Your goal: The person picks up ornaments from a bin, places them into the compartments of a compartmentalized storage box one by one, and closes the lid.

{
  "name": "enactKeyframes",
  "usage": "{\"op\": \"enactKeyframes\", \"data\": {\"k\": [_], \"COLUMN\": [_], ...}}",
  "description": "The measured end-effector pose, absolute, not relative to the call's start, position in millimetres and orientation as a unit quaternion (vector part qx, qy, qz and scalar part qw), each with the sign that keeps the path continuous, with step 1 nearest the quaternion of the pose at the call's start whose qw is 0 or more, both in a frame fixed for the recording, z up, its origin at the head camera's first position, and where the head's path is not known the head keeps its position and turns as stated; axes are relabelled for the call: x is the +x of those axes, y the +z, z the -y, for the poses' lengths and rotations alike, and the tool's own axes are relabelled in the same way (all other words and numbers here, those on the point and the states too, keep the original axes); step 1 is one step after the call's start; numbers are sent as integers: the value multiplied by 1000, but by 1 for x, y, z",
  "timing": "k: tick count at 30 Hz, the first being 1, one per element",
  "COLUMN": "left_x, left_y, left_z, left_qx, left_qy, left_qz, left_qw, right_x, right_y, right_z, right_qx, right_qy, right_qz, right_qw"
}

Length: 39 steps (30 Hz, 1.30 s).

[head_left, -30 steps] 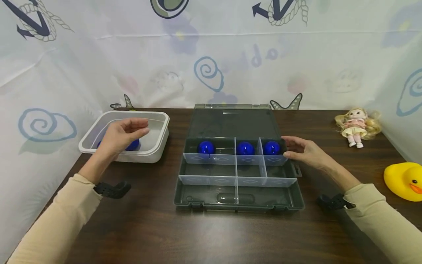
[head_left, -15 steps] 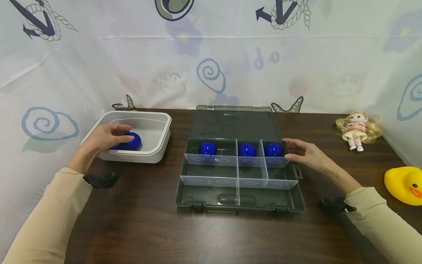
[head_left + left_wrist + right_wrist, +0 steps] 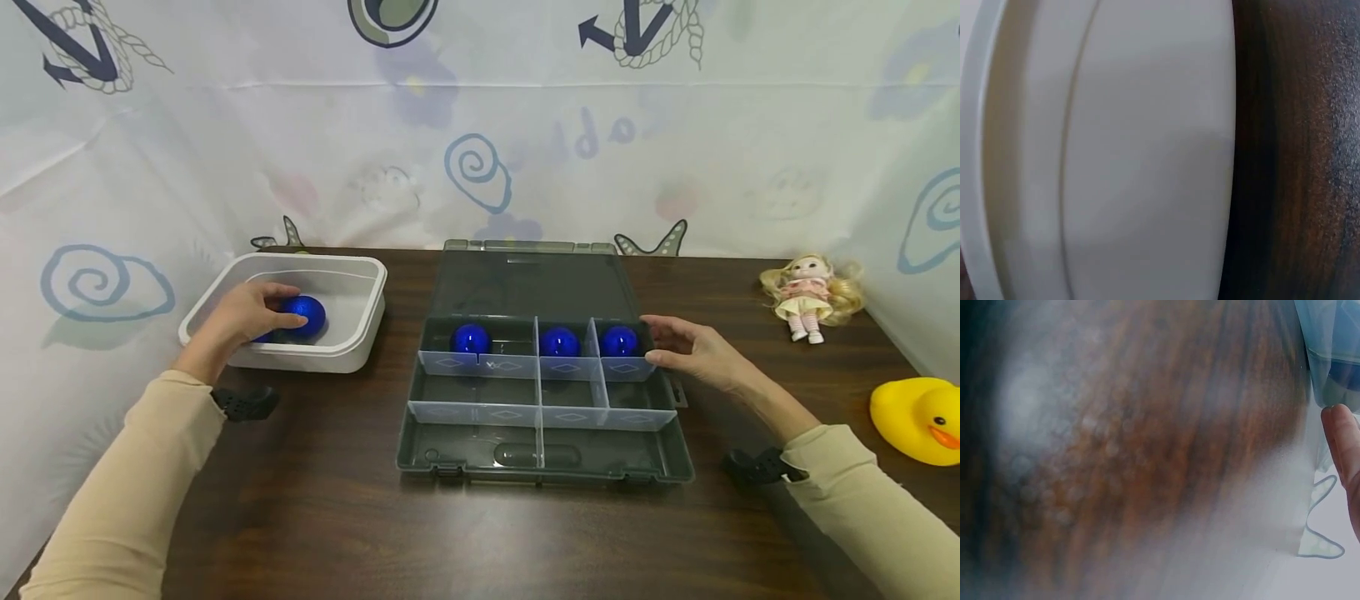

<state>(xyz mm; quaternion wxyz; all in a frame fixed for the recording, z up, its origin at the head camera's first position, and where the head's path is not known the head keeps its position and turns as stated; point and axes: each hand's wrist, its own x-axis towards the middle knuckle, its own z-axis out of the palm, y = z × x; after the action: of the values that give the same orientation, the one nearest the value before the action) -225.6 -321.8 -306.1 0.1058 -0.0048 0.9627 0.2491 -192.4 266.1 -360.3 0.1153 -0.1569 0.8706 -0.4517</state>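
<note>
In the head view my left hand reaches into the white plastic tub and grips a blue ball between fingers and thumb. Part of another blue ball shows beneath this hand. My right hand rests with its fingertips against the right side of a grey translucent compartment box, its lid laid back. In the box's back row sit three blue balls, the left ball, the middle ball and the right ball. In the right wrist view, straight fingers touch the box wall.
A blonde doll lies at the back right of the dark wooden table. A yellow toy duck stands at the right edge. Printed white cloth hangs behind and along the sides. The left wrist view shows only the tub's outer wall and table.
My left hand has come down into the tub and taken hold of a blue ball, which has shifted slightly right and up. The right hand has stayed at the box.
</note>
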Motion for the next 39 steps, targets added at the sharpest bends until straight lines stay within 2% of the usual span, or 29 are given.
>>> {"op": "enactKeyframes", "data": {"k": [8,14,23,27,39], "left_x": [-226,-219,-208,-207,-199], "left_y": [-306,-296,-262,-257,-266], "left_z": [320,312,250,208,79], "left_qx": [-16,-20,39,94,237], "left_qy": [230,328,414,471,510], "left_qz": [-968,-943,-909,-876,-809], "left_qw": [100,58,13,37,172], "right_x": [-194,-195,-193,-193,-194], "right_y": [-362,-361,-361,-362,-363], "right_z": [-267,-267,-266,-266,-266], "right_qx": [-160,-166,-163,-160,-161], "right_qy": [-450,-451,-456,-458,-460], "right_qz": [-871,-870,-868,-867,-866], "right_qw": [112,111,112,114,110]}}
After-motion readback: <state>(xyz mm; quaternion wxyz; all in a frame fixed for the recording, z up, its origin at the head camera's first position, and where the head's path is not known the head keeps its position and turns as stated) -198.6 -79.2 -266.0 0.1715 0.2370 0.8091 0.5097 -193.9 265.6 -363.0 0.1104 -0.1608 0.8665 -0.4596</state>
